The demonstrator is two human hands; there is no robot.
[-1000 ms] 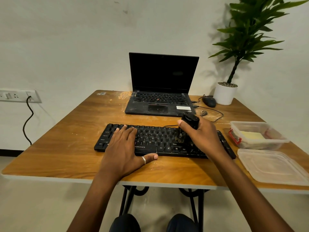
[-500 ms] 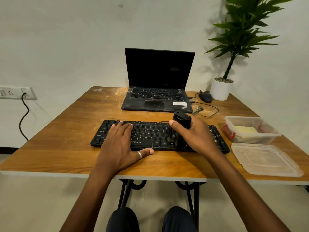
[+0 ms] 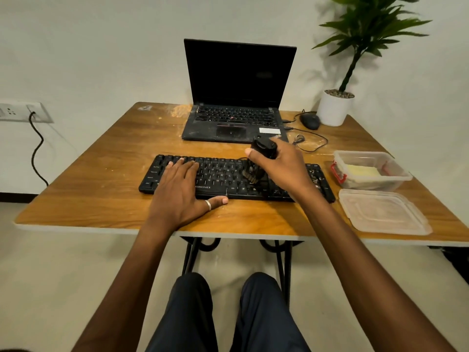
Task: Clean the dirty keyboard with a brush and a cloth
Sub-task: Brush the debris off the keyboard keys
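A black keyboard (image 3: 228, 176) lies across the wooden table (image 3: 101, 174) near its front edge. My left hand (image 3: 181, 194) rests flat on the keyboard's left half, fingers straight, thumb on the table in front. My right hand (image 3: 279, 166) grips a black brush (image 3: 264, 148) by its handle. The bristles (image 3: 250, 172) point down onto the keys right of the keyboard's middle. A yellow cloth (image 3: 363, 170) lies folded inside a clear plastic box (image 3: 396, 179) at the right.
An open black laptop (image 3: 236, 97) stands behind the keyboard. A mouse (image 3: 310, 121) with its cable and a potted plant (image 3: 335, 107) sit at the back right. The box's clear lid (image 3: 383, 212) lies near the front right edge. A wall socket (image 3: 22, 111) is at the left.
My right hand has moved the brush a little along the keys. The left hand stays flat on the keyboard. The camera has pulled back, showing more of my legs.
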